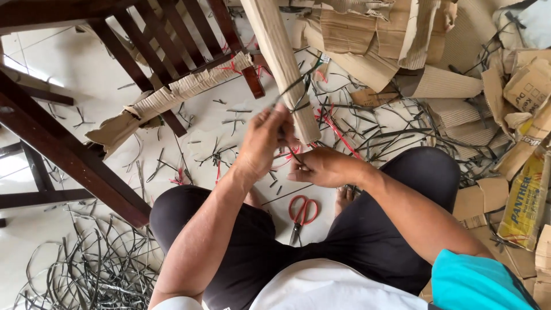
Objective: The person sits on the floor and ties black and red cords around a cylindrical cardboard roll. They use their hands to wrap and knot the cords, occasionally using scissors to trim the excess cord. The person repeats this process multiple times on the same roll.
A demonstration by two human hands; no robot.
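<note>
Hands [293, 152] on thin dark strap [295, 86], corrugated-wrapped leg [281, 63].

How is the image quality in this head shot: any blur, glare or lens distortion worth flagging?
Head view: even daylight with soft shadows; the left hand is smeared by motion blur, while the right hand and the red-handled scissors read sharper; bright glare washes out the white floor tiles at upper left; wide-angle distortion bows the dark wooden chair legs near the edge.

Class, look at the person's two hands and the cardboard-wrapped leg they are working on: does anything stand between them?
Nothing visible does. The left hand and right hand are already at the cardboard-wrapped leg, pinching a dark strap looped around it.
</note>
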